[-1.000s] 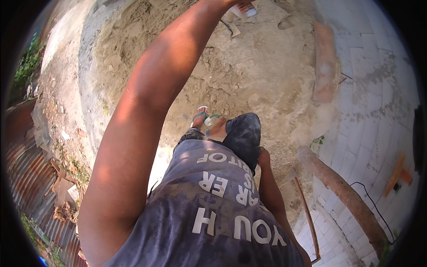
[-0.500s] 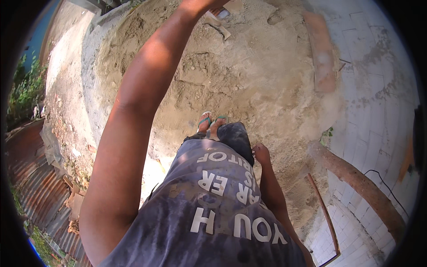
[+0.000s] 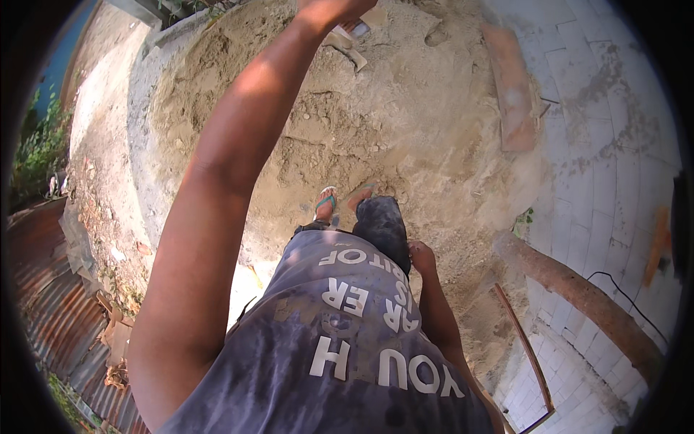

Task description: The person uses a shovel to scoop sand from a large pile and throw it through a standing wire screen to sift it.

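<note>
My left arm stretches up and forward across the view. Its hand, my left hand (image 3: 338,9), is bent to the right at the top edge, where its fingers are cut off. Any thing in that hand is hidden. Low by my right thigh hangs my right hand (image 3: 422,257), its fingers curled in, and nothing shows in it. The dark trouser leg (image 3: 383,224) is right beside it. Below my left hand, a pale broken piece (image 3: 347,49) lies on the sandy ground (image 3: 426,130).
A flat reddish-brown board (image 3: 510,87) lies along the grey block surface (image 3: 593,137) on the right. Nearer, a thick log (image 3: 578,296) and a thin wooden strip (image 3: 522,340) stick out. Rusty corrugated sheets (image 3: 61,289) are at the left. My sandalled foot (image 3: 325,205) stands on sand.
My feet have moved apart, the right one stepping forward. My left arm stays raised and my right hand stays by the thigh. The ground has shifted slightly left in view.
</note>
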`<action>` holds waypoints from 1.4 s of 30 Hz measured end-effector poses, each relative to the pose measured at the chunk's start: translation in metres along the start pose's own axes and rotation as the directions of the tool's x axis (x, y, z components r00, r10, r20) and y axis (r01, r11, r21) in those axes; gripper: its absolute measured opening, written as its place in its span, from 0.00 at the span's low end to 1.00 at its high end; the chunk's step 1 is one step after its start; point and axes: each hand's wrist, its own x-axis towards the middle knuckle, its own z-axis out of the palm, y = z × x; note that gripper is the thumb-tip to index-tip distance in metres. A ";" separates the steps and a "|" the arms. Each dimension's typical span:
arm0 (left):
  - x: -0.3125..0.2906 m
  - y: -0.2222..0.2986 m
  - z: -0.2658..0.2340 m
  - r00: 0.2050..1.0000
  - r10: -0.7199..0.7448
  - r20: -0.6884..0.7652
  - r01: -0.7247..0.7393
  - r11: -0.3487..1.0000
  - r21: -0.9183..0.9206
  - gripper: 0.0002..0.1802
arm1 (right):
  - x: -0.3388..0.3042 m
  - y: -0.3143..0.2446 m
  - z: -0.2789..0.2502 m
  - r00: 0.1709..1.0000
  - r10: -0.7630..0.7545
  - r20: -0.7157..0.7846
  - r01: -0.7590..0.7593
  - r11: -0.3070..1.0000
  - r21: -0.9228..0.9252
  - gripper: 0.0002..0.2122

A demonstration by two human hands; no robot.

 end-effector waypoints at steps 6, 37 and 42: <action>0.013 0.001 -0.011 0.994 -0.099 0.038 0.101 0.993 -0.061 0.21 | -0.005 0.008 0.019 0.987 -0.121 -0.108 0.109 0.988 -0.108 0.14; -0.009 0.015 -0.021 0.934 -0.246 0.258 0.190 0.956 0.223 0.29 | 0.020 0.153 -0.013 0.987 0.143 -0.074 -0.105 0.919 0.379 0.12; -0.005 0.013 -0.007 0.946 -0.188 0.263 0.135 0.969 0.205 0.29 | 0.026 0.184 0.002 0.989 0.095 -0.116 -0.064 0.966 0.249 0.12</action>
